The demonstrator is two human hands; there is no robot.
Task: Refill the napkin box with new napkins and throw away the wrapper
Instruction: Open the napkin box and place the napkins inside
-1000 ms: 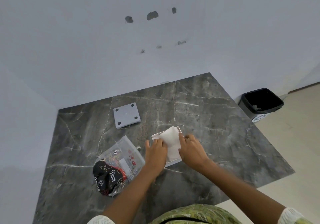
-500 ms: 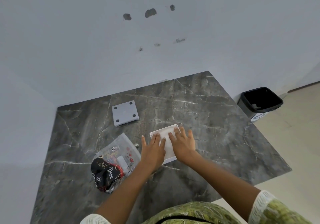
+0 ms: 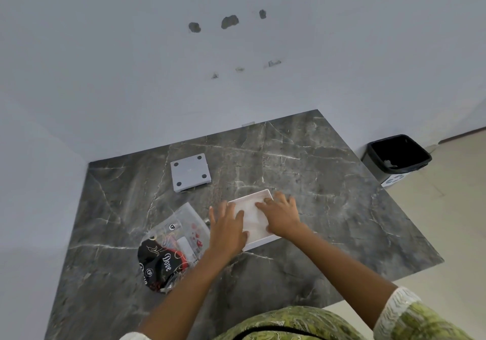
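White napkins [image 3: 252, 214] in the box [image 3: 259, 242] lie under both flat, spread hands: left hand [image 3: 228, 230], right hand [image 3: 282, 214].

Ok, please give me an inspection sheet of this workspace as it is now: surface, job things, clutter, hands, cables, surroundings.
Surface: dark marble table with pale veins, set into a wall corner.
Job's things: white napkin box open, white napkins lying flat inside; printed plastic wrapper on the table left of the box, not yet thrown away.
Clutter: grey square plate with four dark dots, behind the box; possibly the box's lid or base.
Hands: left hand and right hand both flat, palms down on the napkins, fingers spread.
Cables: nothing seen.
Surroundings: black-lined bin on the floor right of the table; white wall with several chipped spots.
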